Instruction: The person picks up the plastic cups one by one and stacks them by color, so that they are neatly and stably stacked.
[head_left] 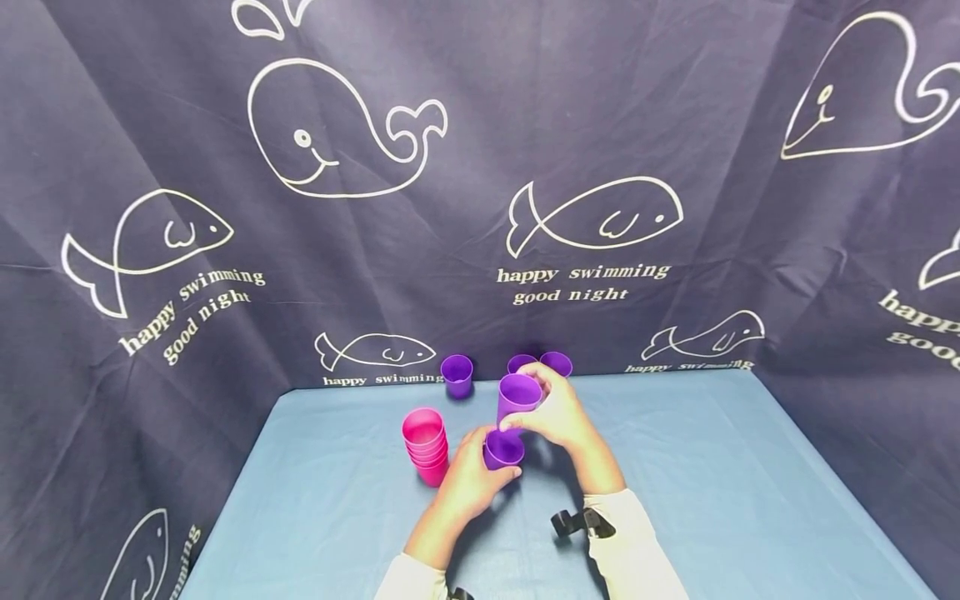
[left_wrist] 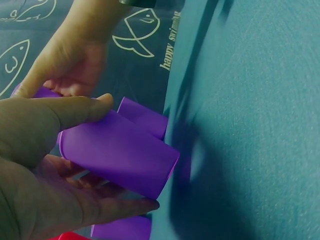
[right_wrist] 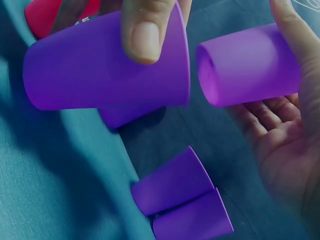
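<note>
My left hand grips a purple cup, thumb on one side and fingers on the other, its mouth facing up. Above it, my right hand holds a second purple cup, also mouth up. In the right wrist view, the base of the right hand's cup faces the rim of the left hand's cup, with a small gap between. A stack of several pink cups stands just left of my left hand.
At the back of the blue table, one purple cup stands by the dark fabric wall. Two more purple cups, one on the left and one on the right, stand side by side behind my right hand.
</note>
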